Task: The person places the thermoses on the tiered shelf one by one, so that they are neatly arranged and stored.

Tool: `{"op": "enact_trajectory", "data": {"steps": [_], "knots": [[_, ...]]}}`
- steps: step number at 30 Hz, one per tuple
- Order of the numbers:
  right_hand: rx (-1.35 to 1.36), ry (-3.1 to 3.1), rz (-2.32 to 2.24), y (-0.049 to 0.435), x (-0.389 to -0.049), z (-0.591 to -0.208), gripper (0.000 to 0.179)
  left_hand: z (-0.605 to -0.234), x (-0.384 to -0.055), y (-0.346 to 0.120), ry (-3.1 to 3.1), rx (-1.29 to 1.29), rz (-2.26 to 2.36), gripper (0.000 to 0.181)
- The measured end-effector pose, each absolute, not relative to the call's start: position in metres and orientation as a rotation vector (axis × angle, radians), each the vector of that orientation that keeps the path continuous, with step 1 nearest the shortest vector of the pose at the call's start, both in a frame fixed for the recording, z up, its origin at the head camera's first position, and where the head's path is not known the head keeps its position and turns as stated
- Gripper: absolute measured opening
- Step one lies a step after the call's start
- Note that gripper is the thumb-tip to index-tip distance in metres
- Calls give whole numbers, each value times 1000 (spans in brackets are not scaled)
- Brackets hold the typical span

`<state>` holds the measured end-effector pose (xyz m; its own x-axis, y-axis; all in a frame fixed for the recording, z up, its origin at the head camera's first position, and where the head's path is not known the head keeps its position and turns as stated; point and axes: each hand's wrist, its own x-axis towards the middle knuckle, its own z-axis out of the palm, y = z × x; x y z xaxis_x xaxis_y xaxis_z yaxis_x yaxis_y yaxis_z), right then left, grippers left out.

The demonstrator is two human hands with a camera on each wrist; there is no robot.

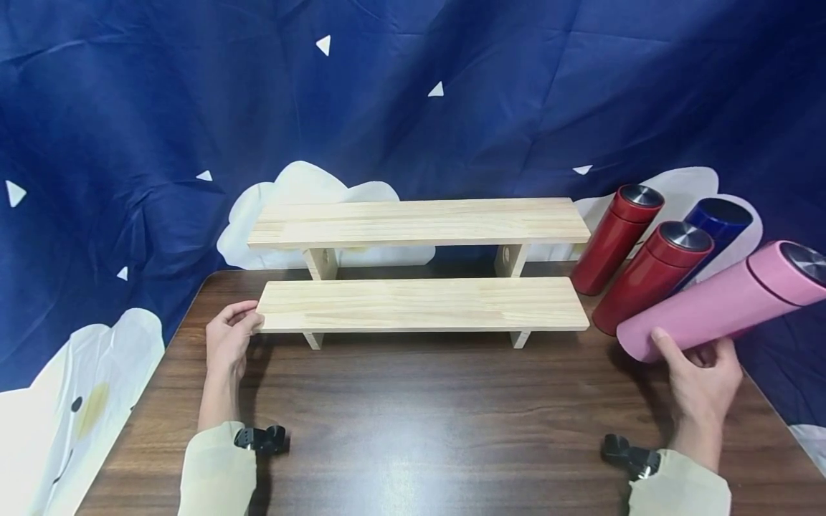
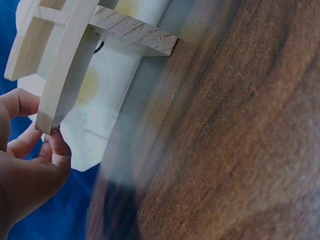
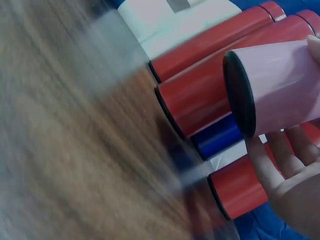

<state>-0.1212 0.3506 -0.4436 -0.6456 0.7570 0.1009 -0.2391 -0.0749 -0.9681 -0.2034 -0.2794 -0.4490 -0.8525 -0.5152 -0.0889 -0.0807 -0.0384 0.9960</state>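
At the left end of the two-tier wooden shelf (image 1: 419,304), my left hand (image 1: 229,337) pinches the lower board between thumb and fingers. In the left wrist view the fingertips (image 2: 61,147) are at the board's end. My right hand (image 1: 706,373) grips a pink thermos (image 1: 716,304) near its base. The thermos leans far to the right, its silver-topped lid outward. Its dark base (image 3: 240,95) is raised off the table in the right wrist view. Just behind it are two red thermoses (image 1: 652,276) and a blue thermos (image 3: 217,137), all upright.
Another red thermos (image 3: 237,187) stands at the right, mostly hidden by the pink one in the head view. Everything stands on a brown wooden table (image 1: 413,408). A blue cloth (image 1: 413,107) with white shapes hangs behind and at the sides.
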Motion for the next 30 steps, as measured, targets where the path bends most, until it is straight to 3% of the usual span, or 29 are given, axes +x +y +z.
{"op": "enact_trajectory", "data": {"steps": [17,24,30], "knots": [[-221,-1402,1803,308,-143,-417,54,-447,-201,-278,-1900,599,-1978,27],[-92,-1411,1845,283,-157,-407,62,-447,-200,-279,-1911,609,-1973,28],[-79,-1398,1885,261,-168,-403,53,-447,-200,-278,-1899,601,-1995,27]]}}
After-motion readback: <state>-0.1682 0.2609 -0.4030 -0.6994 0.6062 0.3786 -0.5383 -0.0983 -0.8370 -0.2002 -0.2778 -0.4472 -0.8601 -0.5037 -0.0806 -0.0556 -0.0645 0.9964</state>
